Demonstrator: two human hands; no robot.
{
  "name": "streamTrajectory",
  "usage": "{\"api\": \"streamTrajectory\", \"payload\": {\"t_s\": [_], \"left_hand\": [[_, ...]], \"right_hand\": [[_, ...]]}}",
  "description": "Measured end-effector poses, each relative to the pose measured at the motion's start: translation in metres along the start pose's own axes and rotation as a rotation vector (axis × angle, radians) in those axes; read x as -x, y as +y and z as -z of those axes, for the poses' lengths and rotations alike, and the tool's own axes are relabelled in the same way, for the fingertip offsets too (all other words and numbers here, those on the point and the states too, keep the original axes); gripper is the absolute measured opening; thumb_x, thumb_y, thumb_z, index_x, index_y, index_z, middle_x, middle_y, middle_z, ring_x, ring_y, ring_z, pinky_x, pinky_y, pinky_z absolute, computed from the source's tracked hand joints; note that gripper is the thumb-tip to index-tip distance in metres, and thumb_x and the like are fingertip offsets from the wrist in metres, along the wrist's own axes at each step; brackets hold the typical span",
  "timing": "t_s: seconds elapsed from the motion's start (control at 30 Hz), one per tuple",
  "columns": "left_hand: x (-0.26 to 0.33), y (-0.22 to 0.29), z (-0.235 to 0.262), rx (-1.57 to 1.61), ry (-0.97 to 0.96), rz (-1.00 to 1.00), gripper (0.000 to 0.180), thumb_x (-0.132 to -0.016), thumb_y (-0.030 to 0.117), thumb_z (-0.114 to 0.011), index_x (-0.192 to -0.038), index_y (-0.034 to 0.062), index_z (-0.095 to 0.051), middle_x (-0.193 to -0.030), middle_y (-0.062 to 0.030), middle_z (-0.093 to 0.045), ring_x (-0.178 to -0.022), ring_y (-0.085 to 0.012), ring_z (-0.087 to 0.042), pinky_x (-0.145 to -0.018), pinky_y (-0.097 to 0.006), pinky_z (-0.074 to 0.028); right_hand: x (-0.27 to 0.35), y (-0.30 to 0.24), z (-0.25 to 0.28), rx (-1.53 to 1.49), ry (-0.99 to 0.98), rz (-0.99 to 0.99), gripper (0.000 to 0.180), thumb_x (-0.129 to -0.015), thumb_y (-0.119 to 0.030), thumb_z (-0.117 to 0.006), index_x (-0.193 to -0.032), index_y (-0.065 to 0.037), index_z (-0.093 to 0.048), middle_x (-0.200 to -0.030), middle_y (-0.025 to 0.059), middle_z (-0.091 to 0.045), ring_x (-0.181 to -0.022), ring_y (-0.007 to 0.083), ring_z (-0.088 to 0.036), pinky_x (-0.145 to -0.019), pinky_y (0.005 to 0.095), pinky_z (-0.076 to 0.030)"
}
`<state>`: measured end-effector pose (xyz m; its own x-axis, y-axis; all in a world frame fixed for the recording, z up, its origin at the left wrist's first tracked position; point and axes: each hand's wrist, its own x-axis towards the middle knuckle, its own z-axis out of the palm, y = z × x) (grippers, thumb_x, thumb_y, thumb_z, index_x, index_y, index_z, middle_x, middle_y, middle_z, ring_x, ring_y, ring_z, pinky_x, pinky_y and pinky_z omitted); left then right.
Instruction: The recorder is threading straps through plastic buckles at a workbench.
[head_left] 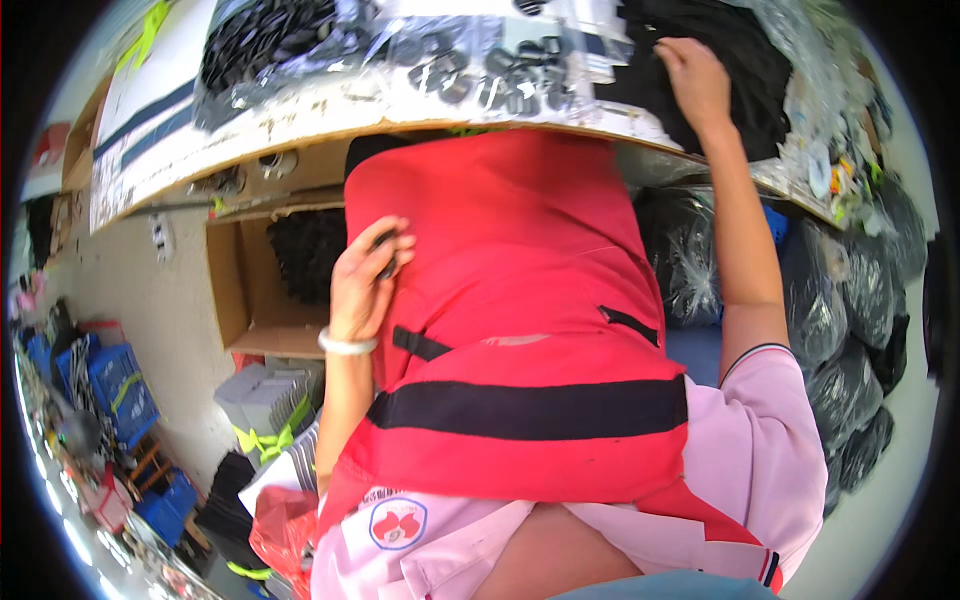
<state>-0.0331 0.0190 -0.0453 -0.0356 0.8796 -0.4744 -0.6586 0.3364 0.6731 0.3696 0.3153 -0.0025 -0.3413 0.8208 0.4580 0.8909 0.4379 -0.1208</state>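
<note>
Here, L hand (360, 285) grips blk pc (386, 254) (R hand (700, 85) loosely curled, blk pile (752, 75)).

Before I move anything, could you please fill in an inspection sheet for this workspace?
Surface: white table, marked along its near edge.
Job's things: small black piece; black cloth on the table.
Clutter: bagged black parts, with a dark heap to their left.
Grips: left grip closed on the piece; right grip over the cloth, contents unclear.
Cables: nothing seen.
Surroundings: open cardboard box below the table; dark plastic bags at right; blue crates at left.
</note>
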Motion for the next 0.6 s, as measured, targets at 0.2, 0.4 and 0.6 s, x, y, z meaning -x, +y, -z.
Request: {"api": "streamTrajectory", "payload": {"t_s": [0.2,0.4,0.6], "left_hand": [[-0.014,-0.009,-0.041,-0.090,-0.159,0.013,0.025,-0.099,0.011,-0.051,-0.118,-0.0043,-0.055,-0.103,-0.0159,-0.066,-0.080,-0.0203,-0.067,-0.065,-0.026,-0.055],[-0.019,-0.014,-0.053,-0.097,-0.114,-0.031,0.010,-0.094,0.007,-0.059,-0.096,-0.0031,-0.059,-0.085,-0.0153,-0.068,-0.065,-0.0191,-0.067,-0.049,-0.026,-0.052],[-0.020,-0.014,-0.044,-0.184,0.033,-0.177,0.006,-0.089,-0.001,-0.062,-0.094,-0.0023,-0.059,-0.084,-0.0122,-0.067,-0.064,-0.0155,-0.065,-0.054,-0.025,-0.054]], "right_hand": [[0.009,-0.131,0.045,-0.899,-0.160,-0.202,0.021,-0.094,-0.015,-0.061,-0.109,-0.002,-0.067,-0.085,0.0055,-0.068,-0.076,0.0106,-0.064,-0.068,0.0229,-0.050],[0.080,-0.241,0.035,-1.404,-0.956,-0.498,0.015,-0.094,-0.016,-0.061,-0.097,-0.001,-0.064,-0.076,0.0000,-0.065,-0.067,0.0033,-0.056,-0.059,0.0196,-0.045],[0.073,-0.245,0.031,-1.354,-0.923,-0.515,0.017,-0.094,-0.017,-0.061,-0.096,-0.001,-0.064,-0.073,-0.0009,-0.063,-0.062,0.0034,-0.055,-0.054,0.0196,-0.042]]}}
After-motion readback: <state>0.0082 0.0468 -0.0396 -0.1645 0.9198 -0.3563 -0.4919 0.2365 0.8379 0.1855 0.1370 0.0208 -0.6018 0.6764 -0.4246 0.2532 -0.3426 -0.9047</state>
